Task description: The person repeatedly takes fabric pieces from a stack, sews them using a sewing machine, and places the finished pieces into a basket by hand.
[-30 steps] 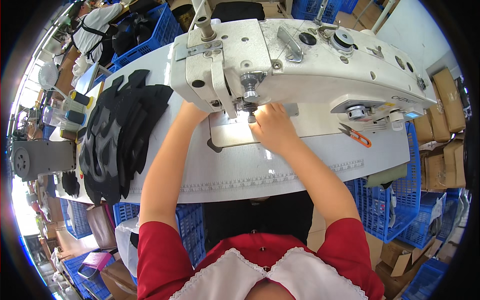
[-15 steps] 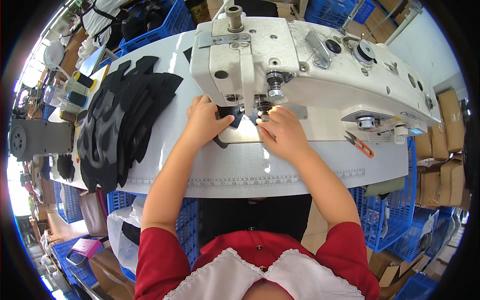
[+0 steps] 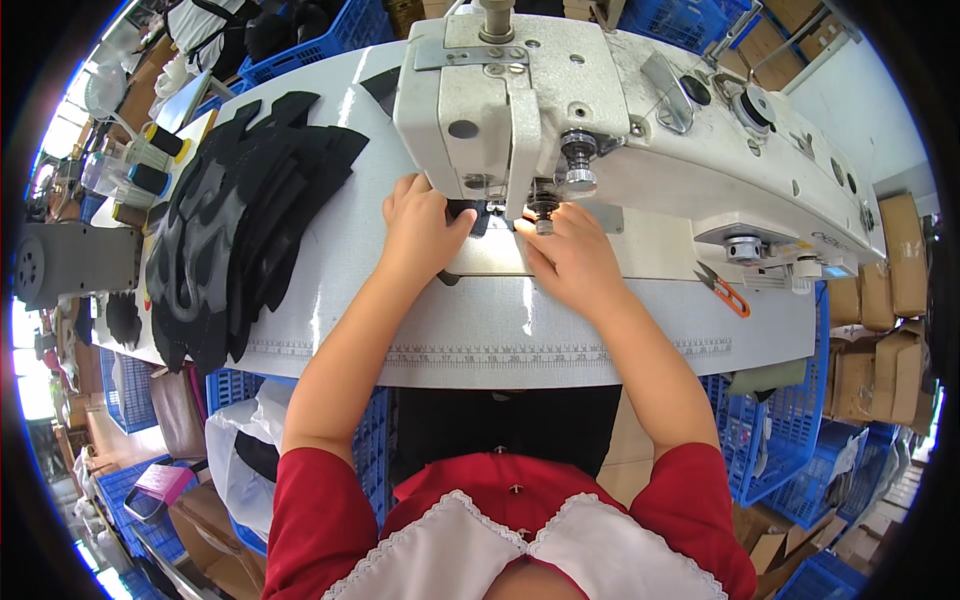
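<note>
Under the head of a white sewing machine [image 3: 465, 130], a small black fabric piece [image 3: 481, 222] lies at the needle area, partly covered by the machine and my fingers. My left hand [image 3: 418, 228] grips its left side, thumb pointing toward the needle and fingertips tucked behind. On the other side my right hand [image 3: 575, 258] has its fingers bent and closed close to the needle. The tension knob hides some of those fingertips, and what they pinch is hard to see. A dark curved edge [image 3: 449, 279] shows just below my left wrist.
Stacked black cut pieces [image 3: 250, 210] lie at the left of the table [image 3: 450, 370]. Orange-handled thread snips [image 3: 724, 290] rest at the right. Thread spools [image 3: 150, 178] stand far left. Another dark piece [image 3: 381, 90] sits behind the machine head. Blue crates [image 3: 770, 430] stand below.
The view has shifted slightly, so the machine appears farther right and higher. Both hands stay by the needle, and less of the black fabric shows between them.
</note>
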Demonstrator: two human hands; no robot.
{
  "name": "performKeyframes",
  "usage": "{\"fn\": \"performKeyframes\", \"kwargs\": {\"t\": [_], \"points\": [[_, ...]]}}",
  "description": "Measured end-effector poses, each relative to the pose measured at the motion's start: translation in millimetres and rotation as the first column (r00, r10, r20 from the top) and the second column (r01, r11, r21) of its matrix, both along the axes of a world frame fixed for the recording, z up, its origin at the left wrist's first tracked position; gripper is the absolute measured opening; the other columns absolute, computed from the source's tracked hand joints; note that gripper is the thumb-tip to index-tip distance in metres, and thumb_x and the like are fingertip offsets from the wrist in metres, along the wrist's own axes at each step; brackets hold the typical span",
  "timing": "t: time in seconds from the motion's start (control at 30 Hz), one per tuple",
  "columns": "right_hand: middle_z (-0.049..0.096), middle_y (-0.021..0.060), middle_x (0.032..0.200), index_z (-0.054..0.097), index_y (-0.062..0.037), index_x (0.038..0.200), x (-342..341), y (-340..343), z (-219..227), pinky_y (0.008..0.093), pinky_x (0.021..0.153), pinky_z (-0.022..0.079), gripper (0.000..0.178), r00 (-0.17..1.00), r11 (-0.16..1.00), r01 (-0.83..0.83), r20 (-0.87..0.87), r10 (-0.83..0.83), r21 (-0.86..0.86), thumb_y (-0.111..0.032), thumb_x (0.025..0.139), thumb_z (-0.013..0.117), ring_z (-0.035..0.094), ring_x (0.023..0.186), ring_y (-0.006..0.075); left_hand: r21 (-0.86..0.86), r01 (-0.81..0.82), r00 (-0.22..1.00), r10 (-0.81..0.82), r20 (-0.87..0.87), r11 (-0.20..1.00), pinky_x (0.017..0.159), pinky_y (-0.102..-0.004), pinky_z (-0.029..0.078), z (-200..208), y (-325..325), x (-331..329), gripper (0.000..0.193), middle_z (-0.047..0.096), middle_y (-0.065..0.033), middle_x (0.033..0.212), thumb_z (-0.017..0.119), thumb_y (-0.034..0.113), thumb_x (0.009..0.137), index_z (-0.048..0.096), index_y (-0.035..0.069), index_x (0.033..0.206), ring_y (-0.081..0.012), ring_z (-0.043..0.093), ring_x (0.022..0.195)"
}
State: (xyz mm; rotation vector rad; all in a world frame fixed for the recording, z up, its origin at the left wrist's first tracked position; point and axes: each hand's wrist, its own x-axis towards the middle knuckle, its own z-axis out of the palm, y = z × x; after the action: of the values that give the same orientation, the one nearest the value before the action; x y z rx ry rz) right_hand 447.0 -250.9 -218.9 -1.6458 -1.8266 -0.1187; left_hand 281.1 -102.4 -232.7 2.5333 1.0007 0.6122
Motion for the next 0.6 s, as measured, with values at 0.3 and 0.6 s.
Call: {"fn": "performKeyframes", "kwargs": {"t": [0.3, 0.6], "points": [[0.062, 0.0077, 0.093, 0.063, -0.0023, 0.086, 1.0, 0.2, -0.7, 0.0406, 0.093, 0.047, 0.01, 1.0, 0.999, 0.021, -0.004, -0.021, -0.041, -0.009, 0.079, 0.064, 0.058, 0.094, 0.0266, -0.01, 0.007, 1.0, -0.007, -0.005, 1.0, 0.089, -0.0479, 0.036, 3.8, -3.0, 2.6, 0.025, 0.061, -0.0069, 0.1, 0.074, 0.022, 0.073, 0.07, 0.008, 0.094, -0.0327, 0.05, 0.11], [0.061, 0.0088, 0.096, 0.062, -0.0025, 0.083, -0.6, -2.6, -2.4, 0.0412, 0.093, 0.047, 0.01, 0.999, 0.999, 0.039, 0.035, -0.038, -0.033, -0.007, 0.075, 0.065, 0.058, 0.096, 0.0272, -0.028, 0.012, 1.0, -0.013, -0.015, 1.0, 0.091, -0.0488, 0.037, 7.2, -9.2, 4.2, 0.029, 0.061, -0.0074, 0.104, 0.073, 0.019, 0.074, 0.069, 0.009, 0.101, -0.0337, 0.05, 0.112]]}}
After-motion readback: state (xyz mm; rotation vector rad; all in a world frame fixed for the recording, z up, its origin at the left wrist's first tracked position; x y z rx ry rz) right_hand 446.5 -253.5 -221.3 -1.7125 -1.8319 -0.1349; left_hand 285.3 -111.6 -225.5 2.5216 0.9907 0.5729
